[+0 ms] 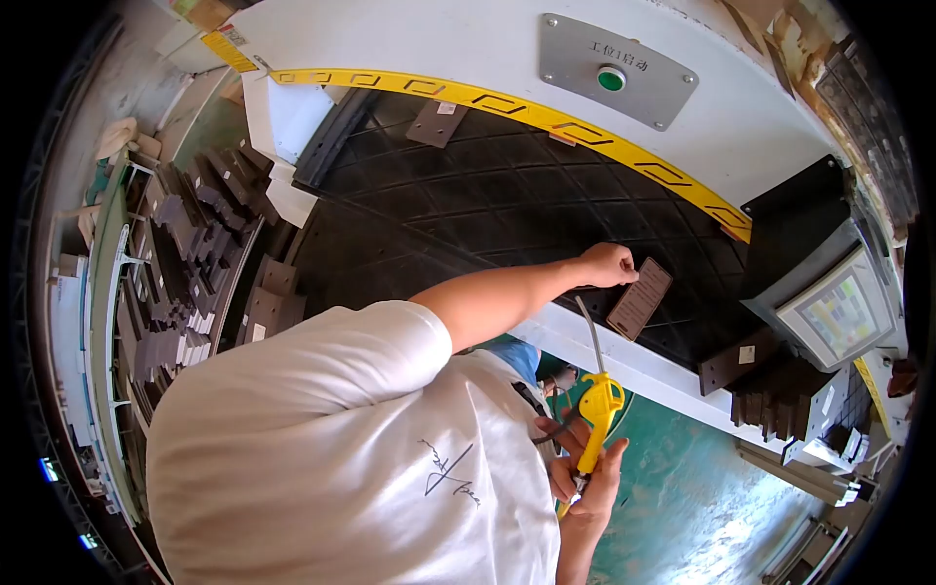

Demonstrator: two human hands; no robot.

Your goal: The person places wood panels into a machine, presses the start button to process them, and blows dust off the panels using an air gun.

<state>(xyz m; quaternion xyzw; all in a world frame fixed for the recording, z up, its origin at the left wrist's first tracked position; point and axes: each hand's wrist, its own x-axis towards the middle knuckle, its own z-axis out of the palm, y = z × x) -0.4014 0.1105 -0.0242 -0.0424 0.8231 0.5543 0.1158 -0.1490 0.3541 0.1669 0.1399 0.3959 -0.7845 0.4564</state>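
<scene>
My left hand (609, 265) reaches out over the black grid-lined bed (507, 185). Its fingers are pinched together at the left edge of a thin brown plate (641, 300), which bears pale rows of markings and sits tilted near the bed's front edge. Close to my body, my right hand (590, 478) is closed around a yellow air blow gun (599, 405). The gun's thin metal nozzle (591, 331) points up toward the bed, below the plate. Part of the grip is hidden by my fingers.
A white machine panel with a green button (611, 78) and yellow striped edge (429, 88) spans the top. Another brown plate (437, 125) lies far back. At right are a touchscreen (838, 307) and stacked dark plates (780, 395). A rack of dark parts (185, 263) stands left.
</scene>
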